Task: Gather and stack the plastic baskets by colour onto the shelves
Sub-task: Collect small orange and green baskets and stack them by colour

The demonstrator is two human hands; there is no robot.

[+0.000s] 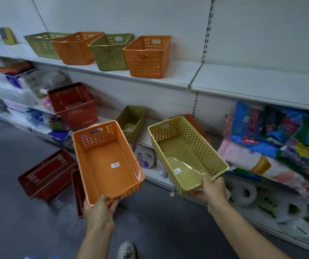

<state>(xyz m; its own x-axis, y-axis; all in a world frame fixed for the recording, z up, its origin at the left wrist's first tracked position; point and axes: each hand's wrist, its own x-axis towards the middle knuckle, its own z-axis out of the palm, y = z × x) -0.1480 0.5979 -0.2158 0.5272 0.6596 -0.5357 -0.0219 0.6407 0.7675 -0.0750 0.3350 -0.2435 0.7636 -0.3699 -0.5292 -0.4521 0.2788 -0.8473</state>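
You are holding two shallow perforated baskets out in front of the lower shelf (155, 181). Your left hand (98, 208) is gripping the near rim of the orange basket (107, 159); your right hand (212, 189) is gripping the near rim of the yellow-green basket (185, 152). Both are probably light, stiff and slightly slick. Their walls are likely flexing under one-handed load, so keep gripping the short end rim or handle slot.
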